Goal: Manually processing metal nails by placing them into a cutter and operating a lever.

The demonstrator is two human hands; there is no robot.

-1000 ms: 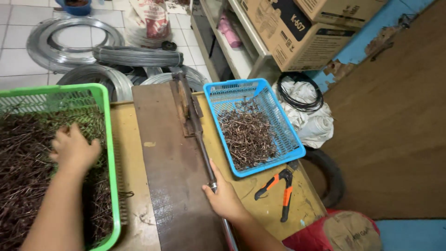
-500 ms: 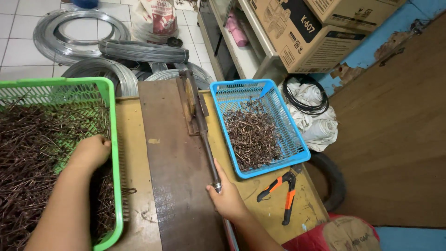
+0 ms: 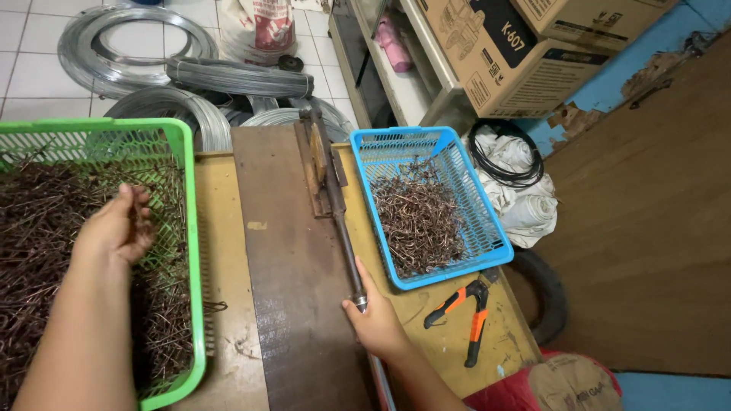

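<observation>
At the near end of the long metal lever, the right hand is wrapped around the bar, fingers closed on it just below the rusty hinged bracket that pins it to the dark wooden board. The left hand sits in the green plastic basket, fingers curled into the heap of straight brown wire pieces; I cannot tell whether it has pinched any yet.

Right of the board, the blue plastic basket holds 1 pile of bent wire pieces, and orange-handled pliers lie on the yellow tabletop just beside it. Coils of grey wire rest on the tiled floor beyond, cardboard boxes on a shelf.

To do this well, I'd say the left hand should take a few pieces with ends aligned, while the right keeps the lever steady and clear of fingers.
</observation>
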